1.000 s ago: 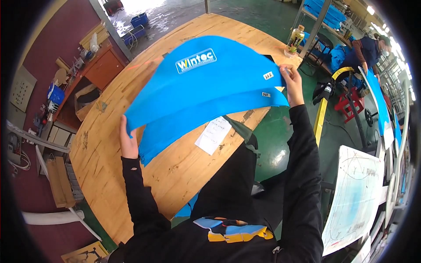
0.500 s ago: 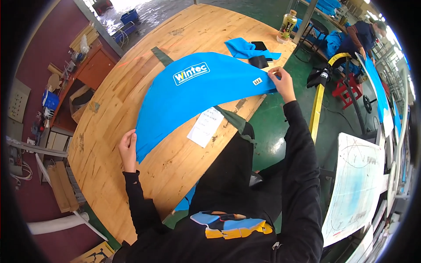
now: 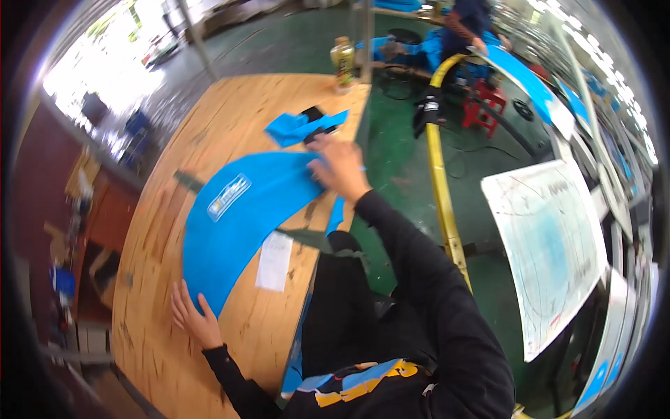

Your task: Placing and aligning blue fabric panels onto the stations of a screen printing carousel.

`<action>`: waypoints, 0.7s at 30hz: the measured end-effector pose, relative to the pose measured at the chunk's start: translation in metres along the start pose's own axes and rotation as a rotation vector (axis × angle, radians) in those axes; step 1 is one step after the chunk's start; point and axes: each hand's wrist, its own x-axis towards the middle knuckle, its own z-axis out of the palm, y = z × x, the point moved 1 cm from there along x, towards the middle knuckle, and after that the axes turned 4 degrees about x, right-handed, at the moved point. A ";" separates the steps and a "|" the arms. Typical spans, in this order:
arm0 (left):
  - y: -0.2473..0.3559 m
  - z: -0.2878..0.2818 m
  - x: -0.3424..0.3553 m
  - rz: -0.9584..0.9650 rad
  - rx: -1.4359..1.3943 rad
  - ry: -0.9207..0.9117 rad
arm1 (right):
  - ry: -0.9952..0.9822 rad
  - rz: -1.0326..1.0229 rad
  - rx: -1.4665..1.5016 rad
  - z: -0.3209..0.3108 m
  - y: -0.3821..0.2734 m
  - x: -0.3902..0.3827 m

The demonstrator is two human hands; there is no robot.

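A curved, crescent-shaped piece of blue fabric (image 3: 241,216) with a white-outlined printed label lies on the wooden table (image 3: 150,335). At its lower left end my left hand (image 3: 195,318) rests open, fingers spread across the edge and the wood. Over the upper right end is my right hand (image 3: 342,167), slightly blurred, its fingers stretched out and apart from the thumb. That hand hides the fabric's tip. Just beyond it lie a smaller blue cloth strip (image 3: 293,129) and a dark flat item (image 3: 312,113).
A white paper slip (image 3: 274,262) lies beside the fabric's inner edge. A drink bottle (image 3: 343,64) stands at the far table corner. Past the right edge are a yellow metal bar (image 3: 440,181), a large white marked board (image 3: 548,251), a red stool (image 3: 484,108) and a co-worker (image 3: 464,24).
My right hand has released its pinch on the fabric's right end and moved left over it. My left hand's fingers have spread. The whole view has turned rightward.
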 end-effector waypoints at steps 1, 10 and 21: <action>0.006 0.004 0.000 0.038 -0.032 0.023 | -0.044 -0.029 -0.060 0.009 -0.008 -0.001; 0.023 0.012 -0.002 0.101 0.342 -0.099 | -0.224 0.039 -0.184 -0.014 -0.017 -0.033; 0.235 0.033 -0.006 0.884 -0.661 -0.252 | -0.782 0.858 0.053 -0.077 -0.002 -0.318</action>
